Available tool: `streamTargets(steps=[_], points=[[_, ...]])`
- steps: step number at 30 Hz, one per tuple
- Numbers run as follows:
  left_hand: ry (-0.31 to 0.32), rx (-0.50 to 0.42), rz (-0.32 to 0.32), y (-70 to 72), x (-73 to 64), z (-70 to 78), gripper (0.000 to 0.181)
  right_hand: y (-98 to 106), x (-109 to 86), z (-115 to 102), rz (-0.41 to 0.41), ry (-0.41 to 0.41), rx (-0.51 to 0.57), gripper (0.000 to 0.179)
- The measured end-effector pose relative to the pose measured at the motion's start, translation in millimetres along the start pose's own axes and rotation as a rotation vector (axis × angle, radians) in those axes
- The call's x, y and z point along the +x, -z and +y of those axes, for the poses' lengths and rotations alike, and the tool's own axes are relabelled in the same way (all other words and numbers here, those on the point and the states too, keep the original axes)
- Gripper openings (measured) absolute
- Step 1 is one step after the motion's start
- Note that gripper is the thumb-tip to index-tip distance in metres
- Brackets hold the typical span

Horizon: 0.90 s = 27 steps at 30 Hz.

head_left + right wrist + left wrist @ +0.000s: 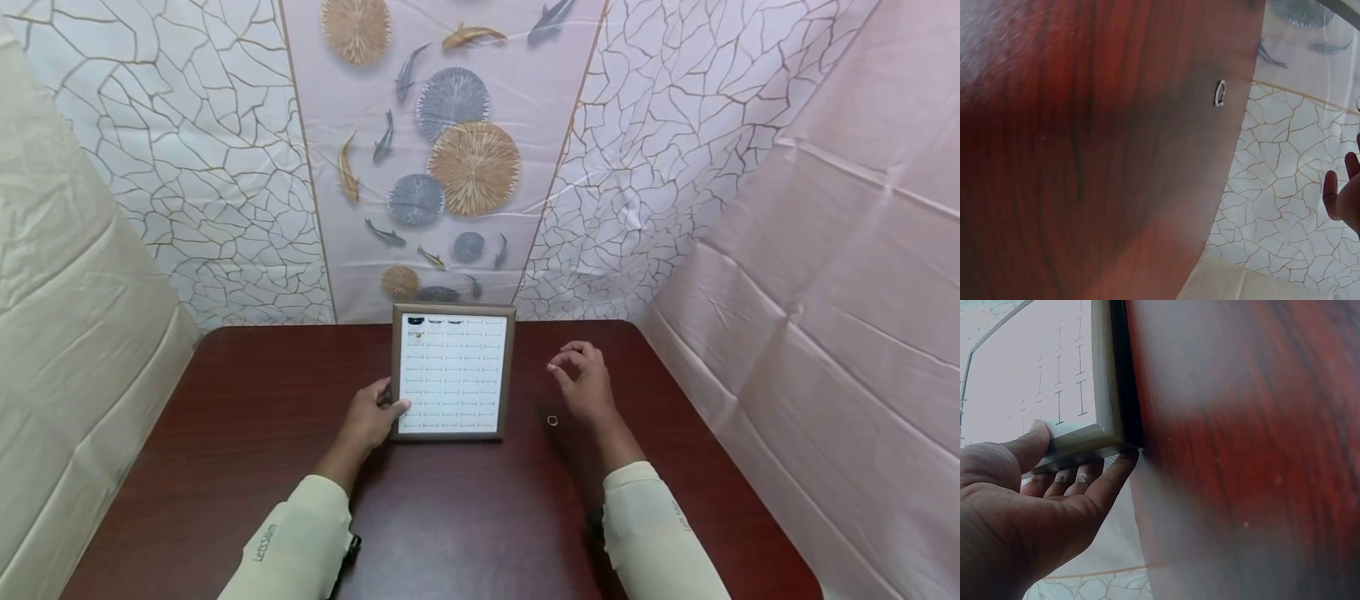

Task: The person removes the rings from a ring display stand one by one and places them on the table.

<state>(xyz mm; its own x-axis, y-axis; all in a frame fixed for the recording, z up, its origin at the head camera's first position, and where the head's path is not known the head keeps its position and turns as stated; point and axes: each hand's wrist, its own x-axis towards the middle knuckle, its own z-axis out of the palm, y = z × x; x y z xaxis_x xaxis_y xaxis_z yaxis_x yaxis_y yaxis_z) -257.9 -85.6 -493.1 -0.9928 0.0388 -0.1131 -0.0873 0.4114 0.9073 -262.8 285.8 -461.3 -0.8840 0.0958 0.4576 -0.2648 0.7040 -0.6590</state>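
Head cam: bright, soft light; pale drapes (pixel 810 250) nr washed out, pinkish cast upper R. Dull glare on counter (pixel 450 517) front-ctr; soft shadow just L of R forearm (pixel 621 443). White panel (pixel 452 375) v. bright, fine marks soft; wide-angle stretch twd edges. L wrist cam: dimmer, hazy; panel overexp., left hand (pixel 1041 519) in shade, counter blurry w/ pale glare. R wrist cam: dim, glare top L, broad shadow across counter.
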Motion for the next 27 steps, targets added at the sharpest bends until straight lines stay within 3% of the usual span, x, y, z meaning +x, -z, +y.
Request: streamTargets(steps=[6, 20, 27], points=[[-0.007, -0.024, -0.003, -0.7, -0.6, 1.1, 0.067, 2.9, -3.1, 8.3, -0.108, -0.069, -0.020, 0.006], [0.004, -0.031, -0.012, -1.0, -1.2, 2.0, 0.068, 1.6, -7.9, 30.4, -0.334, -0.190, 0.095, 0.011], [0.002, -0.024, -0.017, -0.6, -0.7, 2.0, 0.068, -7.2, -11.4, 36.6, -0.442, -0.242, 0.063, 0.009]])
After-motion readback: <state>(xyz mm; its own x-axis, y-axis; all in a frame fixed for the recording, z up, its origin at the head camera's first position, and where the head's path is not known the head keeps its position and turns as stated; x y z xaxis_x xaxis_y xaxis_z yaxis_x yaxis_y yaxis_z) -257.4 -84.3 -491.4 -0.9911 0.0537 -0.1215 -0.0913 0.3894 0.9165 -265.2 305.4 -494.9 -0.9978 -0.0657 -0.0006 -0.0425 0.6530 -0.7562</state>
